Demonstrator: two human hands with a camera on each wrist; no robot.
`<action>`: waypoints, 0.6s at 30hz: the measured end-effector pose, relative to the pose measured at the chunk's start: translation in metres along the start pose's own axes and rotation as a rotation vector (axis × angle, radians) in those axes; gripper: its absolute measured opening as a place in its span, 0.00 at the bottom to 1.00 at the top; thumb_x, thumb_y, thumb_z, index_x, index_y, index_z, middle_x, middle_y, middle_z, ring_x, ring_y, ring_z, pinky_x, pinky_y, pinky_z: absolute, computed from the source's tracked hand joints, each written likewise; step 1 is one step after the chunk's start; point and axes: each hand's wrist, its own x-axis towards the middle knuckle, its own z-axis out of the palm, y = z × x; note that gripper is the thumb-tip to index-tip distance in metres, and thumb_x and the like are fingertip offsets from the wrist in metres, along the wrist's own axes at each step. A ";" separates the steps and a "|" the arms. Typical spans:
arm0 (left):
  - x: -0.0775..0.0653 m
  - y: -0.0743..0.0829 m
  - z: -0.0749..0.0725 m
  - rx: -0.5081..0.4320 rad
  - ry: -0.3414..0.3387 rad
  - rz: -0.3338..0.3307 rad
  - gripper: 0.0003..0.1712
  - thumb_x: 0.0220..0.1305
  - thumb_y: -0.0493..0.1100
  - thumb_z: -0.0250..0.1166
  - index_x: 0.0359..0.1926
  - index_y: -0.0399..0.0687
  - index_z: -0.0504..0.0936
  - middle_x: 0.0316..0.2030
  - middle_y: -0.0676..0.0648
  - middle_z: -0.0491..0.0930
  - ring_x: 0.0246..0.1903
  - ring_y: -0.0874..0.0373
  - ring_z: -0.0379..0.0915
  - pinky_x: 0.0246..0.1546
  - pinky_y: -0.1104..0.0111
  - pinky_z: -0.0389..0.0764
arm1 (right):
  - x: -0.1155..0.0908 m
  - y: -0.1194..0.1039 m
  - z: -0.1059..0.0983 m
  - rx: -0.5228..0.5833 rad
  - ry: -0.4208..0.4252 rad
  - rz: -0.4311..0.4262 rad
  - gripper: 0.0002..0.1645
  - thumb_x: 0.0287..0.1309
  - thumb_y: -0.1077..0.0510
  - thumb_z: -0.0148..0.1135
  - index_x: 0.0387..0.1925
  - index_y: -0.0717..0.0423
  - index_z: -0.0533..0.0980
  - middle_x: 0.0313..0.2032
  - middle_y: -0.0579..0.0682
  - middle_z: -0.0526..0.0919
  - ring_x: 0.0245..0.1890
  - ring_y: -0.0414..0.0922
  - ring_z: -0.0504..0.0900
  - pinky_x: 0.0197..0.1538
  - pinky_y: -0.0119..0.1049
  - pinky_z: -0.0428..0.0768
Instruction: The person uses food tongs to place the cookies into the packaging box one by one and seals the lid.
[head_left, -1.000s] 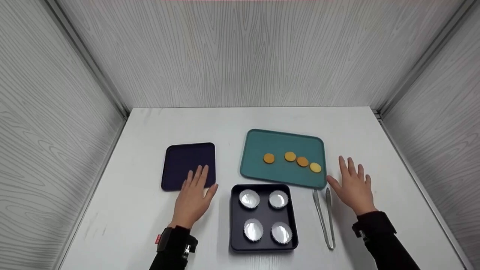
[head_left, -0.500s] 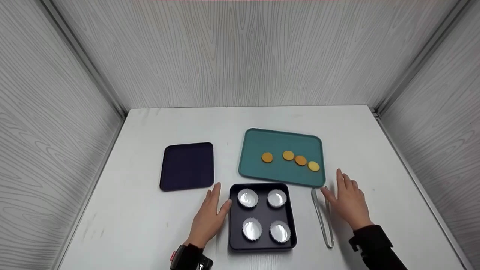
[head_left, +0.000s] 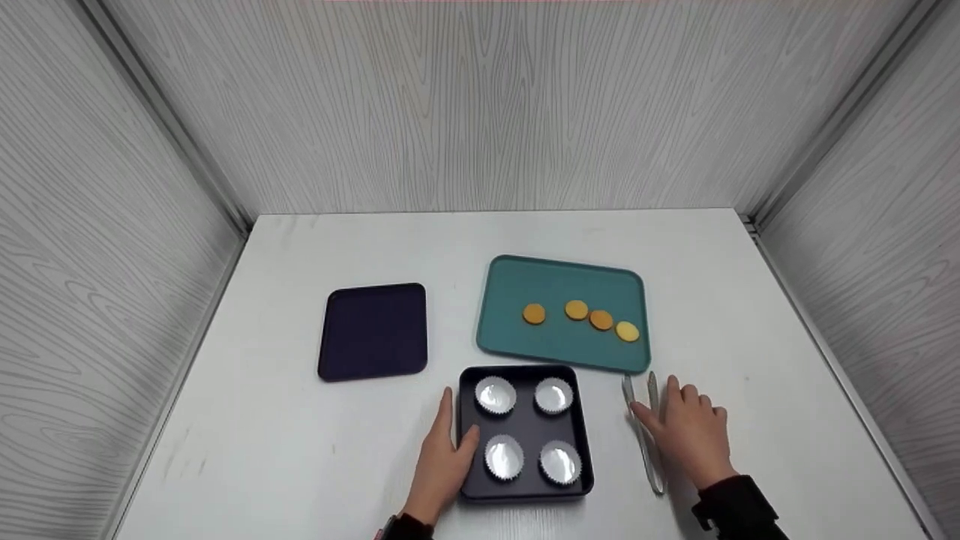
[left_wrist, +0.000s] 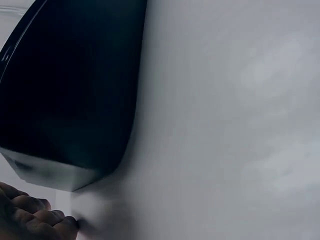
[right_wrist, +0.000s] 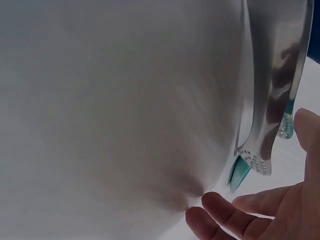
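Observation:
A dark rectangular baking pan (head_left: pixel 529 424) holds several fluted silvery cups (head_left: pixel 505 457). My left hand (head_left: pixel 441 465) is at its left wall, fingers extended along the outside and thumb overlapping the rim. In the left wrist view the fingers (left_wrist: pixel 42 220) show below the corner of the pan (left_wrist: pixel 70 90). To the pan's right lie metal tongs (head_left: pixel 646 450) with arms spread. My right hand (head_left: pixel 694 439) is over them, thumb across the arms. In the right wrist view, loosely bent fingers (right_wrist: pixel 220 220) stand apart from the tongs (right_wrist: pixel 267 85).
Behind the pan is a teal tray (head_left: pixel 525 277) bearing several flat yellow and orange discs (head_left: pixel 576 310). A dark square tray (head_left: pixel 373 334) lies to the left. Grained panels (head_left: pixel 480 105) wall the white table (head_left: pixel 262 450) at the back and sides.
My left hand has moved from over the dark square tray, right and nearer me, to the pan's left side. My right hand has come down and leftward onto the tongs, whose arms look closer together.

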 end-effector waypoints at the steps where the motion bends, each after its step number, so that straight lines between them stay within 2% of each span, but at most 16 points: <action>1: 0.000 0.000 0.002 -0.008 0.008 -0.003 0.41 0.66 0.47 0.56 0.73 0.48 0.45 0.70 0.47 0.49 0.68 0.53 0.45 0.67 0.58 0.51 | -0.001 -0.001 0.000 -0.003 -0.001 -0.002 0.59 0.52 0.23 0.46 0.61 0.73 0.61 0.45 0.69 0.71 0.43 0.64 0.71 0.40 0.61 0.66; 8: -0.002 0.000 0.009 -0.040 0.034 -0.021 0.37 0.67 0.42 0.54 0.72 0.48 0.49 0.69 0.48 0.53 0.67 0.55 0.50 0.66 0.61 0.54 | -0.011 -0.004 0.005 -0.029 -0.035 -0.005 0.57 0.48 0.22 0.49 0.55 0.72 0.65 0.34 0.62 0.72 0.33 0.58 0.74 0.30 0.56 0.69; 13: -0.002 -0.001 0.010 -0.052 0.035 0.006 0.35 0.67 0.41 0.53 0.72 0.45 0.52 0.68 0.47 0.55 0.66 0.54 0.52 0.65 0.61 0.56 | -0.017 -0.008 0.008 -0.016 -0.093 0.009 0.58 0.44 0.23 0.55 0.55 0.72 0.65 0.32 0.60 0.71 0.29 0.54 0.75 0.28 0.55 0.71; 15: -0.002 -0.003 0.010 -0.059 0.037 0.022 0.34 0.67 0.40 0.53 0.71 0.44 0.52 0.68 0.47 0.56 0.66 0.54 0.53 0.65 0.61 0.57 | -0.019 -0.010 0.008 -0.002 -0.102 0.008 0.55 0.44 0.25 0.58 0.53 0.71 0.67 0.31 0.58 0.71 0.26 0.52 0.74 0.26 0.53 0.71; 18: -0.001 -0.005 0.011 -0.067 0.042 0.044 0.34 0.67 0.39 0.52 0.71 0.43 0.52 0.68 0.46 0.56 0.66 0.55 0.53 0.65 0.61 0.58 | -0.022 -0.012 0.009 0.022 -0.097 0.005 0.46 0.46 0.30 0.61 0.46 0.68 0.69 0.27 0.54 0.69 0.22 0.49 0.73 0.23 0.48 0.69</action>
